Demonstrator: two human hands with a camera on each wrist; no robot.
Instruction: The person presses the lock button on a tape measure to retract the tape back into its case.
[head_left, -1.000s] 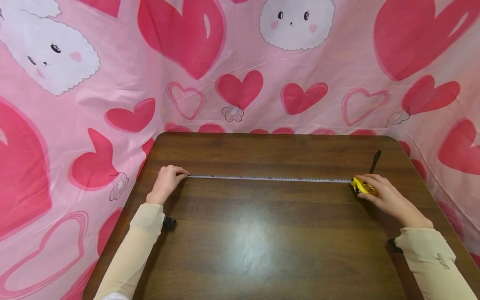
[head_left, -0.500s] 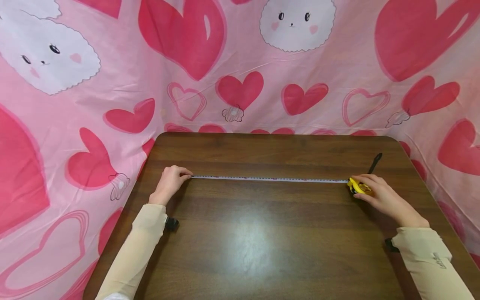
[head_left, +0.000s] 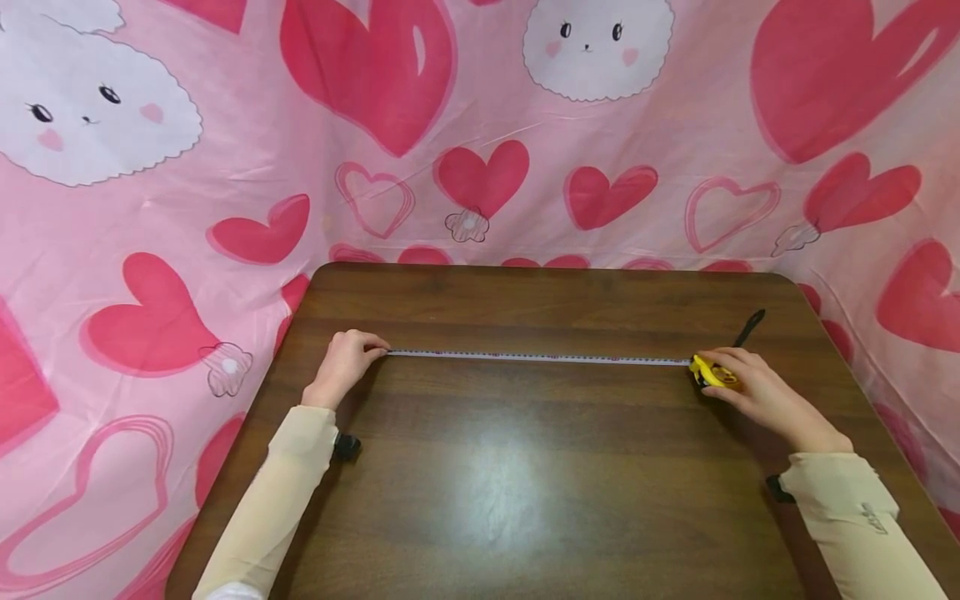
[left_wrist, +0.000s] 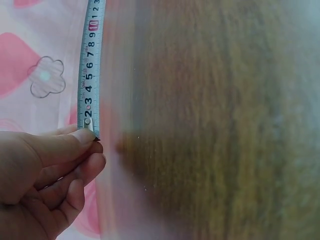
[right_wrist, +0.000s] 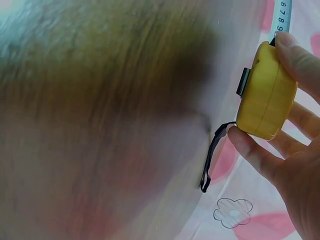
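A yellow and black tape measure (head_left: 711,372) is in my right hand (head_left: 780,404), its case gripped between thumb and fingers. From the case a white metal blade (head_left: 525,357) runs straight across to the left, above the table. My left hand (head_left: 341,367) pinches the blade's end between thumb and fingertips. In the left wrist view the blade's numbers (left_wrist: 90,75) show from about 2 up past 10, the end hidden under the thumb. The right wrist view shows the yellow case (right_wrist: 267,92) with a black wrist strap (right_wrist: 212,155) hanging from it.
The brown wooden table (head_left: 495,483) has rounded back corners. A pink cloth (head_left: 600,133) with hearts and white animal faces hangs behind it and at both sides. Each wrist wears a small black camera, such as the left wrist camera (head_left: 347,447).
The drawn-out blade has become shorter. My left hand has moved a little to the right and my right hand, with the case, a little to the left.
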